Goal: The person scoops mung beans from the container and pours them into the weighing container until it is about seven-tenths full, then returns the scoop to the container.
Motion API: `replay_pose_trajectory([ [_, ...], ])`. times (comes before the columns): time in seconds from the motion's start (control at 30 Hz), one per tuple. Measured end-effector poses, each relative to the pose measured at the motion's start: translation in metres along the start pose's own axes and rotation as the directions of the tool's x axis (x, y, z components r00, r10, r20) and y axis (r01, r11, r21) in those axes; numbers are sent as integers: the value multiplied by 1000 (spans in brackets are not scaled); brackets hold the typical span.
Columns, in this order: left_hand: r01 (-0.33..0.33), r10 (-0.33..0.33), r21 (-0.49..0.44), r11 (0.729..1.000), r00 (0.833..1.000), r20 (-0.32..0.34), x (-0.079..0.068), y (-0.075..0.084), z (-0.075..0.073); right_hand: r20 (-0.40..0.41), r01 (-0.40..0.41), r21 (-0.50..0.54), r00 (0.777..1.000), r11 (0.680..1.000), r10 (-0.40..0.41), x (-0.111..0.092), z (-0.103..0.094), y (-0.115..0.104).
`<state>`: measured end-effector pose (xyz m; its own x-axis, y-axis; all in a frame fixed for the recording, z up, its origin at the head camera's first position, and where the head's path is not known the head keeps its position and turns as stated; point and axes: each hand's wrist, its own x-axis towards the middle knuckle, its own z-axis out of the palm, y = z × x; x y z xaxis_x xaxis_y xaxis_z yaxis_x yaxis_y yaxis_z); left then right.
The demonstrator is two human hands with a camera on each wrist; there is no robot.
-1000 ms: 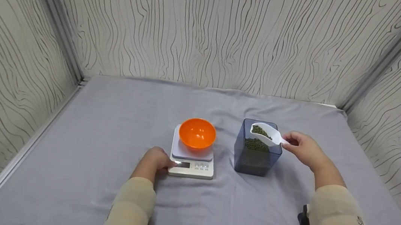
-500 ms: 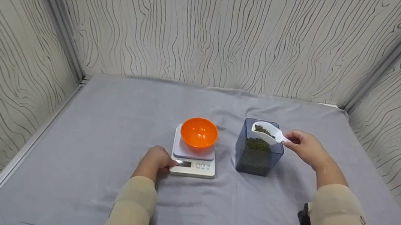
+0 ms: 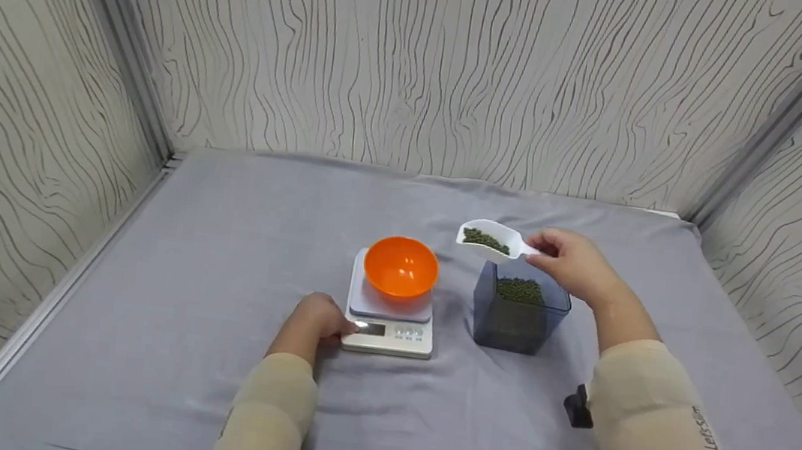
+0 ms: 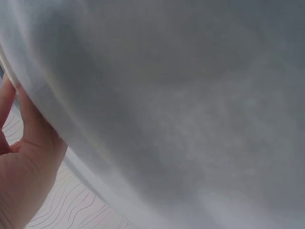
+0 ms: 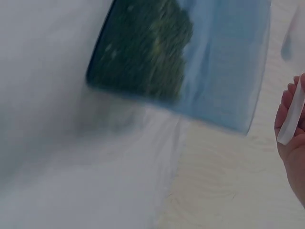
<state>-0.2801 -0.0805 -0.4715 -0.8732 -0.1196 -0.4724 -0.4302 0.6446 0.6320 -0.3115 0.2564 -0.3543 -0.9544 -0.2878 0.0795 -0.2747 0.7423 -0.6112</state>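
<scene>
My right hand [image 3: 571, 265] pinches the handle of a white scoop [image 3: 510, 239]. Small green beans [image 3: 484, 241] lie in the scoop, which is held level above the far left rim of a clear bluish container [image 3: 485, 314]. More green beans fill the lower part of that container. Left of it stands a white kitchen scale [image 3: 387, 345] with an orange bowl [image 3: 399, 274] on its platform; no beans show inside the bowl. At the scale's front left corner my left hand [image 3: 317, 319] grips the edge, thumb on top beside the display.
Wrinkled grey cloth [image 3: 219, 234] covers the table. Wood-patterned panels [image 3: 419, 68] enclose it at the back and both sides. A small black object [image 3: 578, 409] shows beside the right sleeve.
My right hand has lifted the loaded scoop from the container's mouth and moved it left, toward the bowl. The left hand keeps its hold on the scale.
</scene>
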Motion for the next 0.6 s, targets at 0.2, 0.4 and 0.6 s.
replay_pose_trajectory([
  [0.2,-2,2,-7,1000,1000,-4,0,0,1,69,28,-31,997,999,-26,13,18,-27],
  [0.4,-4,4,-8,1000,1000,-1,1,1,1,84,70,-139,995,988,-59,20,30,-40],
  [0.6,11,-11,-29,1000,1000,2,1,0,1,89,157,-330,987,931,-135,25,42,-51],
])
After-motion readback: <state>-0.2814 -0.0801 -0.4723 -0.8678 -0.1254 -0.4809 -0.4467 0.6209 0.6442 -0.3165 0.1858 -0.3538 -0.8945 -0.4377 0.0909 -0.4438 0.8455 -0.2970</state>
